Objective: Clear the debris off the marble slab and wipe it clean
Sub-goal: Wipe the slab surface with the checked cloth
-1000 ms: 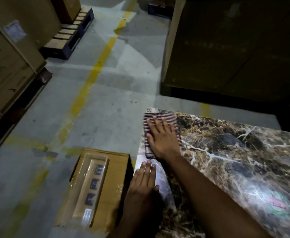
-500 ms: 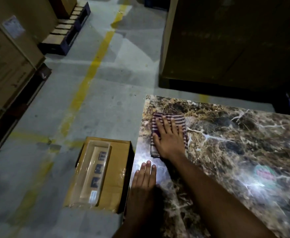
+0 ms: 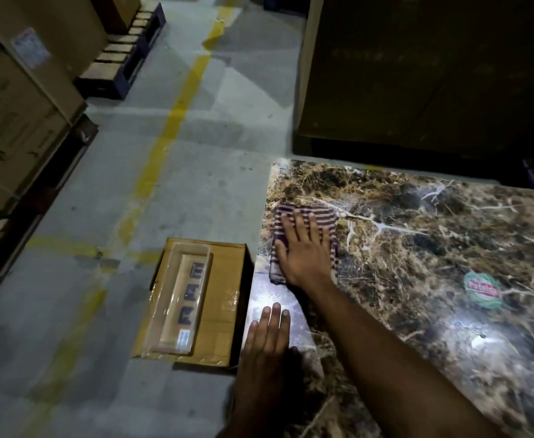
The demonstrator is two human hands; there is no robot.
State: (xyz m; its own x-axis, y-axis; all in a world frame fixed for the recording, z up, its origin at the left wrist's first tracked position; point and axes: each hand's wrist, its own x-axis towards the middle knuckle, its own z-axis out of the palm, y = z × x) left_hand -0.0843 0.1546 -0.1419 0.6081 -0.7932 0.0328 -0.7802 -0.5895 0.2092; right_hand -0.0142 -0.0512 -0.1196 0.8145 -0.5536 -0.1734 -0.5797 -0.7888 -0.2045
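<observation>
Nearest, left hand (image 3: 267, 335) rests flat, fingers straight, on the brown veined marble slab (image 3: 417, 248) edge, holding nothing. Beyond, right hand (image 3: 303, 248), fingers spread, presses the striped purple-and-white cloth (image 3: 325, 216) onto the slab's far-left corner.

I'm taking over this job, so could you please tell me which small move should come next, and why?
Probably slide the striped purple-and-white cloth rightward: the right hand presses it flat near the brown veined marble slab's left edge, and the stretch toward the round green-and-red sticker lies beyond it.
</observation>
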